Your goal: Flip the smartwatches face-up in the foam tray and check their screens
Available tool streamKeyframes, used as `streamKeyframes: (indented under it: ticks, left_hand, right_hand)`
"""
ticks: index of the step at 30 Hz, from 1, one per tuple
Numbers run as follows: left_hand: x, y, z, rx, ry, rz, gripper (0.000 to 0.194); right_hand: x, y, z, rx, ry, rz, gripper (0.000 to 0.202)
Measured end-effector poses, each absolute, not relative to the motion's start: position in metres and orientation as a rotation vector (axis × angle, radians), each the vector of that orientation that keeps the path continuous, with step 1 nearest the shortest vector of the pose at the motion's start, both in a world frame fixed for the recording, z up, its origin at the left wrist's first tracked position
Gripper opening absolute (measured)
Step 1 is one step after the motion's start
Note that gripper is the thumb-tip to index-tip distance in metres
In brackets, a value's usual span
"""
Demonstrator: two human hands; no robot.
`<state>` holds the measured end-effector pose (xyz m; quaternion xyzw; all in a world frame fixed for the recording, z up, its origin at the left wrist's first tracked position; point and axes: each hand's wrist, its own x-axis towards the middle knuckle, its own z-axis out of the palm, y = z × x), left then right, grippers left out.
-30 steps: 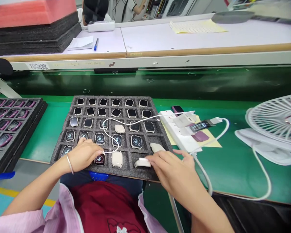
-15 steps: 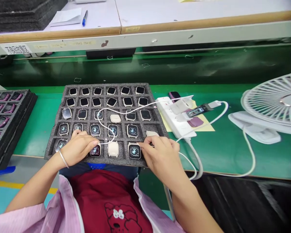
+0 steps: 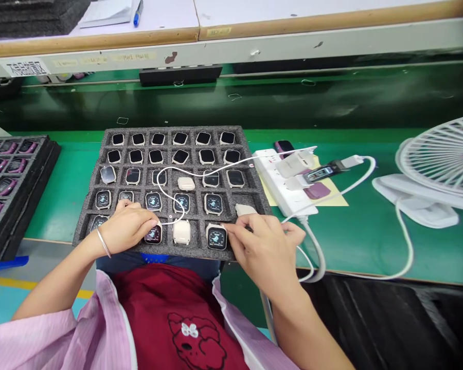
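Observation:
A grey foam tray holds several rows of square watches, some with lit screens and others dark. Over its front left, my left hand has its fingers pinched at the end of a white cable, beside a lit watch. The cable loops across the tray. My right hand is at the front right corner, its fingertips pressed at the side of another lit watch. A pale watch piece lies just beyond that hand. Two pale watches sit face down.
A white power strip with chargers and a small lit meter stands right of the tray. Farther right is a white fan with its cord. Another tray of purple watches sits left. A shelf crosses the back.
The camera view has shifted slightly. My right hand's outer fingers stretch a little farther right, while its fingertips stay by the same watch. My left hand keeps its place at the cable end.

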<state>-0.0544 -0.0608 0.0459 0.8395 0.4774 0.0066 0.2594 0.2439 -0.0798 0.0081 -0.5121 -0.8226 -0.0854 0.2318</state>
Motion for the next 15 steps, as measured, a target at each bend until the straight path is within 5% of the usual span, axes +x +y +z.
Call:
streamKeyframes:
  ticks: [5,15]
  left_hand:
    - [-0.051,-0.062,0.048,2.275,1.318,-0.02,0.038]
    - [-0.043,-0.074,0.049,2.158,1.543,0.171,0.018]
  right_hand:
    - [0.233,-0.086,0.015,-1.45,-1.978,-0.29,0.022]
    - [0.197,-0.093,0.02,-1.045,-2.373,0.011,0.025]
